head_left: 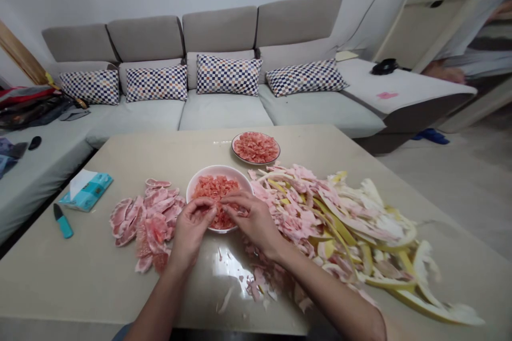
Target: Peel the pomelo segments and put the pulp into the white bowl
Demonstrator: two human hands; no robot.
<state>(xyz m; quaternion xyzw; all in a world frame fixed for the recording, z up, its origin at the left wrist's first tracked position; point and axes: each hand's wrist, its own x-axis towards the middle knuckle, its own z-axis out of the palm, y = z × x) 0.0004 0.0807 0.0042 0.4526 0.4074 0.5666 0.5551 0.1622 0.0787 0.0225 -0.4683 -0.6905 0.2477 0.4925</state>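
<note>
My left hand [192,229] and my right hand [251,218] meet over the near rim of a white bowl [200,177] filled with peeled red pomelo flesh [214,186]. Both hands pinch one piece of pomelo flesh [219,214] between their fingertips. Unpeeled pink pomelo segments [144,218] lie in a heap on the table left of my left hand. A large pile of pink membranes and yellow-white rind [340,224] spreads to the right of my right hand.
A plate of peeled flesh [256,147] sits behind the bowl. A tissue pack [86,190] and a teal-handled knife [63,220] lie at the table's left. Scraps [256,287] dot the beige table [80,277]. A grey sofa with checked cushions [228,74] stands behind; a person [476,37] is at far right.
</note>
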